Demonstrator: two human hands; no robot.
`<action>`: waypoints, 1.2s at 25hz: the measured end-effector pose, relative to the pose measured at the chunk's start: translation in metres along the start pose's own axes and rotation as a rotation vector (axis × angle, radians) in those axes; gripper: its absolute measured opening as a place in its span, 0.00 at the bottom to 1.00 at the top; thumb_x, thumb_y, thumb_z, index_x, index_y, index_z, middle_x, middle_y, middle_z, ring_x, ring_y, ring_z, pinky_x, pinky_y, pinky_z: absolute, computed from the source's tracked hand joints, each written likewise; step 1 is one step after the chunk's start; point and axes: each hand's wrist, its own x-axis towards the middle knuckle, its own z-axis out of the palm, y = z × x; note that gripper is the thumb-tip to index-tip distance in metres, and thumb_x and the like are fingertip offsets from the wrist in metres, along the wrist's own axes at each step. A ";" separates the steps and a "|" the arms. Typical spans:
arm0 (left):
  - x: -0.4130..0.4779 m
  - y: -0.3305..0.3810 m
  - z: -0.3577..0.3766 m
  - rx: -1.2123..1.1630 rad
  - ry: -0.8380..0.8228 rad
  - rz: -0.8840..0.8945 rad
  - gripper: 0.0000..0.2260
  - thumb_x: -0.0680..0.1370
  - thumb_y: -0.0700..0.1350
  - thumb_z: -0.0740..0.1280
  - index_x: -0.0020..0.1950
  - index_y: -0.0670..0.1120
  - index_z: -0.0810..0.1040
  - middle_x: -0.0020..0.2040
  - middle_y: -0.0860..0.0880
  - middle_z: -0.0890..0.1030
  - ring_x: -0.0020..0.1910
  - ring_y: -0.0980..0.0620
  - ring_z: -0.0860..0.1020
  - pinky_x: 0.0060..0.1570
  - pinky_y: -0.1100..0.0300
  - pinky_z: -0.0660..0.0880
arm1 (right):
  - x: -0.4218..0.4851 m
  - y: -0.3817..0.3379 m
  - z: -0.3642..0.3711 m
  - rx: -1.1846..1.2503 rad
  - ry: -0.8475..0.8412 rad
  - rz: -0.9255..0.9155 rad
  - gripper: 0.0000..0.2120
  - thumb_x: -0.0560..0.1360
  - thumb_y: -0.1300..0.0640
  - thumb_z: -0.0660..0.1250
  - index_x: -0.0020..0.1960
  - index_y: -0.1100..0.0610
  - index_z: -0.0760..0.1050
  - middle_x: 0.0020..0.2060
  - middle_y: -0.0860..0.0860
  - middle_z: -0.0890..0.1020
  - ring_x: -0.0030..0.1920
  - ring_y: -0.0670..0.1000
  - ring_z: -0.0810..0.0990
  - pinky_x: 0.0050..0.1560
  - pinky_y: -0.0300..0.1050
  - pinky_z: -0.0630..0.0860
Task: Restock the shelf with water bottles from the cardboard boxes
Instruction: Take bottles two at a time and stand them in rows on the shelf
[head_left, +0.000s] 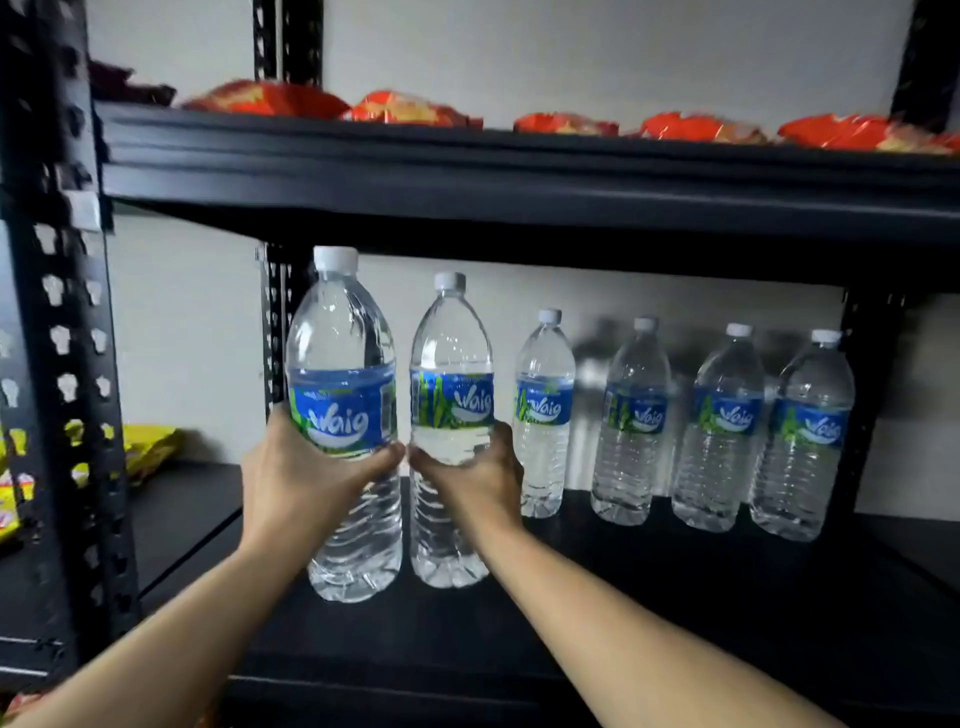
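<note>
On the lower shelf (675, 597): row of four water bottles (722, 431), upright, white caps, blue labels, standing toward its back right.
left hand (306, 483): fingers and thumb wrapped round the left bottle (343, 364), just under its label.
left bottle: upright, over the front left part of the lower shelf; whether its base touches the board cannot be told.
right hand (478, 473): curled round the right bottle (451, 353), below its label.
right bottle: upright, just beside the left bottle, between it and the row.
upper shelf (467, 176): directly above the lower shelf; red packets (270, 98) along it.
yellow packets (150, 447): left of the lower shelf.
</note>
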 end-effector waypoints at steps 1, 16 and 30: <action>0.007 -0.007 0.002 0.012 -0.009 0.005 0.31 0.57 0.59 0.81 0.53 0.49 0.74 0.43 0.52 0.81 0.46 0.50 0.79 0.43 0.57 0.73 | 0.012 0.006 0.014 0.022 0.025 0.037 0.43 0.62 0.40 0.80 0.68 0.53 0.63 0.59 0.51 0.77 0.62 0.55 0.77 0.56 0.44 0.74; 0.040 -0.044 0.012 -0.010 0.078 0.070 0.31 0.57 0.58 0.81 0.54 0.51 0.73 0.42 0.61 0.76 0.52 0.51 0.75 0.46 0.58 0.70 | 0.114 0.082 0.101 0.107 0.242 -0.069 0.41 0.57 0.47 0.81 0.63 0.57 0.66 0.55 0.51 0.76 0.57 0.54 0.77 0.56 0.43 0.74; 0.049 -0.047 0.017 -0.028 0.118 0.042 0.32 0.58 0.57 0.82 0.54 0.51 0.72 0.41 0.59 0.76 0.52 0.48 0.76 0.48 0.55 0.72 | 0.134 0.111 0.100 0.072 0.130 -0.095 0.51 0.57 0.49 0.81 0.72 0.59 0.58 0.66 0.54 0.70 0.66 0.57 0.70 0.67 0.52 0.69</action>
